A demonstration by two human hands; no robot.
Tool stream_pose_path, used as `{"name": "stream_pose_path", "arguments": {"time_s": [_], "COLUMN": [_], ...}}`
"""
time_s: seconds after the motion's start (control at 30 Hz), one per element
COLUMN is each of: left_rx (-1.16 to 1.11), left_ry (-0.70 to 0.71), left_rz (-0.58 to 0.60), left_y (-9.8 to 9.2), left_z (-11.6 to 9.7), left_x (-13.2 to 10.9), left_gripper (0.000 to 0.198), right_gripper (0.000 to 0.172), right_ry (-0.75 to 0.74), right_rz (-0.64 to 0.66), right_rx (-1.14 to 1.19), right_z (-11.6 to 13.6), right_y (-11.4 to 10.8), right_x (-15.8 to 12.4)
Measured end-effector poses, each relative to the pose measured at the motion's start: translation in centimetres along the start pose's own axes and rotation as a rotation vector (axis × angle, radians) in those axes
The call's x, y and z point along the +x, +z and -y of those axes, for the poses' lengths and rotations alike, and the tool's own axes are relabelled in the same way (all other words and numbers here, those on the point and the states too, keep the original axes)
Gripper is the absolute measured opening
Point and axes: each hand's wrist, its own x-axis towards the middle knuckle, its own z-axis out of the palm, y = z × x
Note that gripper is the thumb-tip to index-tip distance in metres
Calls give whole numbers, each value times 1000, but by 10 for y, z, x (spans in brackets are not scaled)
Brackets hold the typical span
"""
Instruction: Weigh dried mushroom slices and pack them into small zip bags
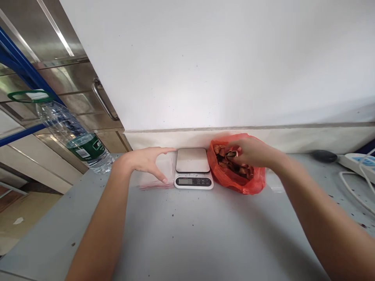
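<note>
A small white digital kitchen scale [193,160] stands near the wall, its metal plate bare and its display lit too faintly to read. My left hand [146,160] is at its left side, thumb and fingers spread, holding nothing. Under that hand lie clear plastic bags [155,177] with reddish edges. To the right of the scale sits an open red plastic bag [231,182] full of dried brown peel-like pieces [238,171]. My right hand [249,151] reaches into its mouth, fingers pinched on a dried brown peel-like piece [232,154].
A large water bottle [84,144] with a green handle stands at the table's left edge. At the right are a dark rounded object [324,156], a white device [359,162] and a white cable [351,191]. Dark crumbs dot the grey table [187,242]. A white wall [222,70] rises behind.
</note>
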Motion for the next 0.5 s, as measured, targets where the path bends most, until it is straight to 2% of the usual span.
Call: {"name": "stream_pose_path", "arguments": {"time_s": [0.1, 0.13, 0.2, 0.27, 0.33, 0.5], "left_rx": [2, 4, 13, 23, 32, 46], "left_ry": [-59, -62, -65, -67, -68, -74], "left_rz": [84, 89, 92, 92, 92, 97], "left_y": [-2, -2, -2, -1, -1, 0], "left_z": [-8, -9, -12, -13, -14, -18], "left_x": [-2, -2, -2, -2, -2, -2], "left_gripper": [116, 116, 114, 114, 113, 111], "right_gripper": [26, 19, 7, 9, 15, 23], "right_ry": [63, 86, 106, 103, 93, 69], "right_rz": [-112, -117, -41, 66, 113, 90], "right_rx": [16, -5, -34, -30, -17, -15], "right_z": [-7, -7, -4, 1, 5, 4], "right_y": [-4, -4, 0, 6, 11, 11], "right_x": [1, 0, 0, 0, 0, 0]}}
